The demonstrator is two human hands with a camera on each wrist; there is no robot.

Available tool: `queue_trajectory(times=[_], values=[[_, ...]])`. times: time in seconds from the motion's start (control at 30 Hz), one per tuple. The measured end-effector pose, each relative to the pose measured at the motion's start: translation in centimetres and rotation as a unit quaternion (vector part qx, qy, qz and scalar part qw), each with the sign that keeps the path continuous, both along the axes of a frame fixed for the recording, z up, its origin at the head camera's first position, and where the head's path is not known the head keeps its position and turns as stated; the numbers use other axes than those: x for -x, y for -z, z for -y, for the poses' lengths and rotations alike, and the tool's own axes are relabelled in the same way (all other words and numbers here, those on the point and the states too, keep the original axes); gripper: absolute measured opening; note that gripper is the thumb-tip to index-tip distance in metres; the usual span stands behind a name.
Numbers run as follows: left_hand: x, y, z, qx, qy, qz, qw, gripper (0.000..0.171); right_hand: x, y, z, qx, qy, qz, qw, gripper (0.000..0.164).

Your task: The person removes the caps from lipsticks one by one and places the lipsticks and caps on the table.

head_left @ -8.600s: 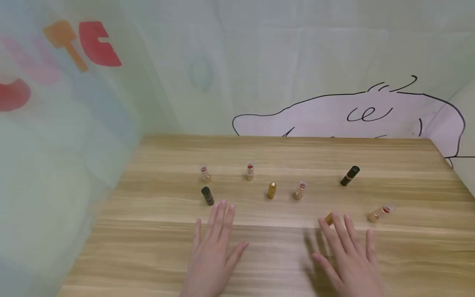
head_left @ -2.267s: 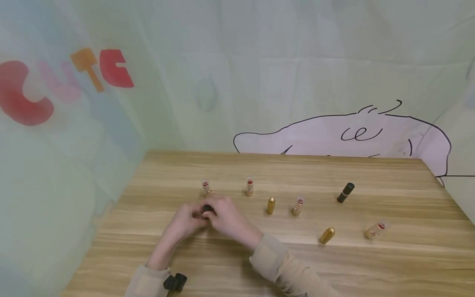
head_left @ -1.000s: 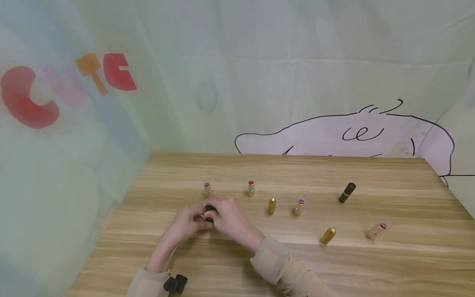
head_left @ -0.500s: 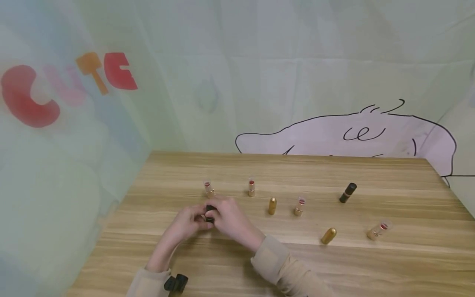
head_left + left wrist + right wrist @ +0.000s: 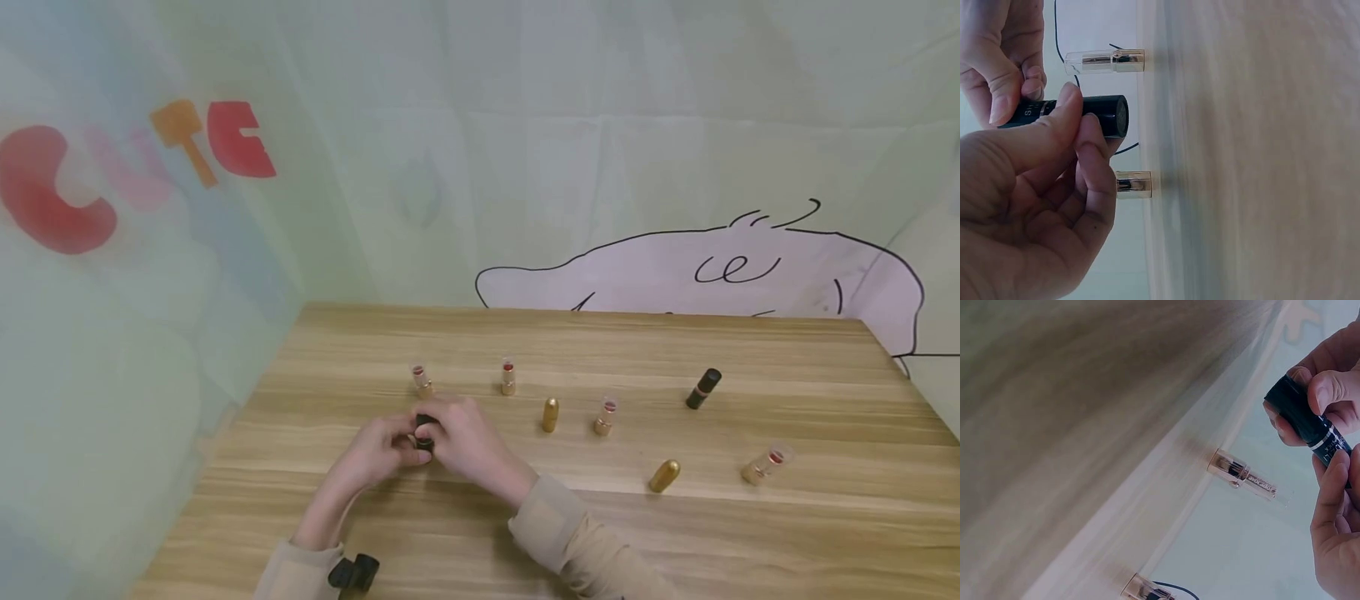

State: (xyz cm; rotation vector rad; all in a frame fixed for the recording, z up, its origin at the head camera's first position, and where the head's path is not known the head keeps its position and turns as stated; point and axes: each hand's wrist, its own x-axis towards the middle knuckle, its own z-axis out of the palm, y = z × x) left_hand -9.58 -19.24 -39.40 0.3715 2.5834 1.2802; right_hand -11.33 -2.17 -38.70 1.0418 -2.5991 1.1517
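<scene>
Both hands — left hand (image 5: 1029, 206), right hand (image 5: 1000, 56) — pinch the black cylindrical lipstick tube (image 5: 1069, 115); better to pull straight along its axis, the base held steady.

Standing lipsticks crowd the table's middle

Bare wooden table (image 5: 750, 550) lies open near the front edge; a clear-capped lipstick (image 5: 422, 379) stands just behind the hands.

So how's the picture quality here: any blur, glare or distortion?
Head view: even soft light, no glare, wide-angle bending at the edges. Left wrist view: black lipstick tube sharp, table smeared. Right wrist view: near table blurred, clear-capped lipstick fairly sharp.
</scene>
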Motion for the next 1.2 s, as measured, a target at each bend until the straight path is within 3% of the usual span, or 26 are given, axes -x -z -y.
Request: queue_trajectory(times=[0.17,0.3,0.83,1.0,1.2], values=[[-0.2,-0.1,0.1,-0.008,0.017,0.004,0.9998,0.017,0.3,-0.7,-0.3,0.013,-0.019,0.035,0.999,0.014],[-0.4,-0.1,0.2,-0.020,0.016,0.004,0.9997,0.012,0.6,-2.0,-0.7,0.023,-0.009,0.055,0.998,0.018],[-0.3,-1.2,-0.1,0.007,0.000,0.016,0.9998,0.013,0.3,-3.1,-0.9,0.031,0.007,0.050,0.998,0.019],[-0.3,-0.9,0.2,0.031,-0.030,-0.007,0.9990,0.013,0.6,-3.0,-1.2,0.042,0.019,0.064,0.997,0.021],[-0.6,-1.1,0.7,0.042,-0.088,-0.003,0.9952,0.019,0.9,-2.8,-1.7,0.041,0.030,0.048,0.998,0.019]])
